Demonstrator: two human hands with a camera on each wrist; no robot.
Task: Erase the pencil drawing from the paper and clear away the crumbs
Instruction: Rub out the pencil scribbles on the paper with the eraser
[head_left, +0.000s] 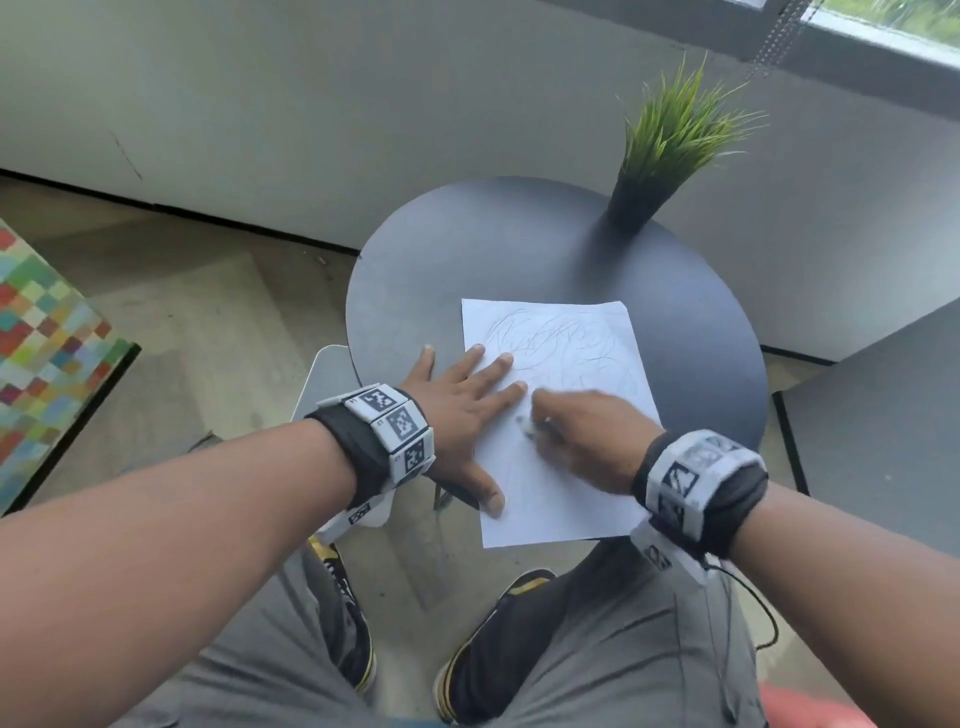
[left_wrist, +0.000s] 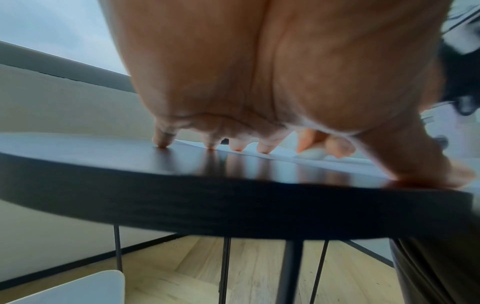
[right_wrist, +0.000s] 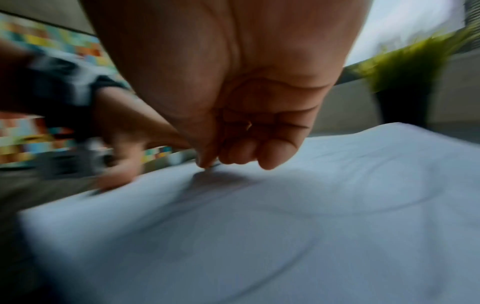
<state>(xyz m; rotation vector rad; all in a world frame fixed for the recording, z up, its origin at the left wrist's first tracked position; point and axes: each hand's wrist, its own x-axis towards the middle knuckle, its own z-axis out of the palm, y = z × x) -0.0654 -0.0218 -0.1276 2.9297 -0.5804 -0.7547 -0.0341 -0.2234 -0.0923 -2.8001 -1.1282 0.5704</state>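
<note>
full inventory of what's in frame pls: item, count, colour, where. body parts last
paper: 1, white with grey pencil scribble, near side of table, overhanging its near edge
eraser: 1, whitish, blurred, on the paper under the right fingers
table: 1, dark round top, centre
potted plant: 1, green grass in black pot, far edge of table
chair seat: 1, pale, left of table
checkered surface: 1, multicolour, far left
shoes: 2, black and yellow, on the wooden floor
left hand: fingers spread flat, pressing the paper's left edge
right hand: pinching the eraser against the paper
</note>
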